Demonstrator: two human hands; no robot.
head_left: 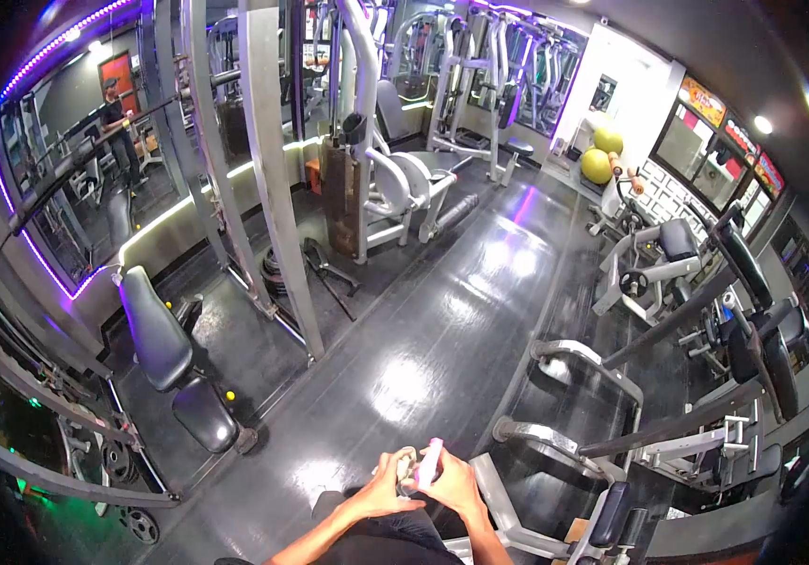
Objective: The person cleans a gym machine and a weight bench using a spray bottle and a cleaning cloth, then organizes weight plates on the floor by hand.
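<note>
Low in the head view, my left hand (388, 490) is closed around a small pale object (405, 463) whose details are too small to tell. Close beside it on the right, my right hand (453, 488) grips a small white and pink stick-like object (431, 461), tilted with its top end up. The two hands are nearly touching in front of my body, above my dark-clothed legs.
A padded bench (155, 330) stands on the left beside a rack post (277, 179). Curved metal machine handles (583, 353) are close on the right. Yellow balls (597, 166) lie at the back. The shiny dark floor (442, 330) runs ahead. A mirror shows a standing person.
</note>
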